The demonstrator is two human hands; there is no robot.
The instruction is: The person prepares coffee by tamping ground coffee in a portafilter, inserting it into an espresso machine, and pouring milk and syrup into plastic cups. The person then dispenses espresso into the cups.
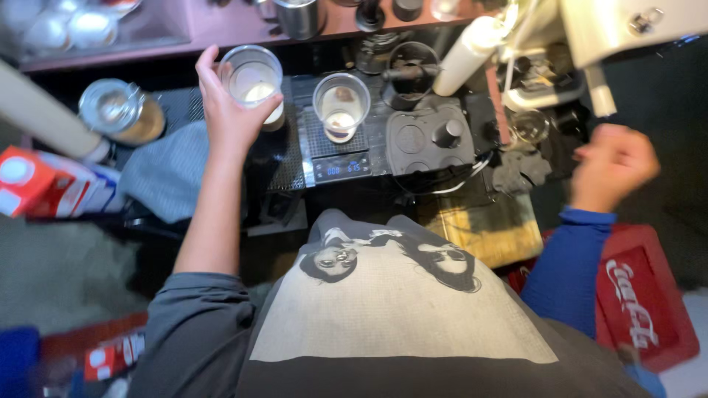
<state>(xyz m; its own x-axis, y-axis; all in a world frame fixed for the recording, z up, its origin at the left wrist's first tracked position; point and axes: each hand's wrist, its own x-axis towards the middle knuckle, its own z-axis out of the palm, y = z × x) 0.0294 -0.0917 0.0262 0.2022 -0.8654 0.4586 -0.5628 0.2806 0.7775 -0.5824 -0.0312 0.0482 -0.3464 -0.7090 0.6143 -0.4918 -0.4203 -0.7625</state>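
the left hand (225,110) grips a clear round plastic cup (253,77) of milky liquid over the dark desk (280,158), beside a second clear cup (341,107) on a scale. the blurred right hand (612,166) looks loosely curled; its grip is unclear.

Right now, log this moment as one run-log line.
left hand: grips clear cup | right hand: blurred, empty, raised apart | second cup: on scale | milk carton: far left

a single head-worn camera looks steeply down, close over the dark counter (369,158), its right edge seemingly motion-blurred.
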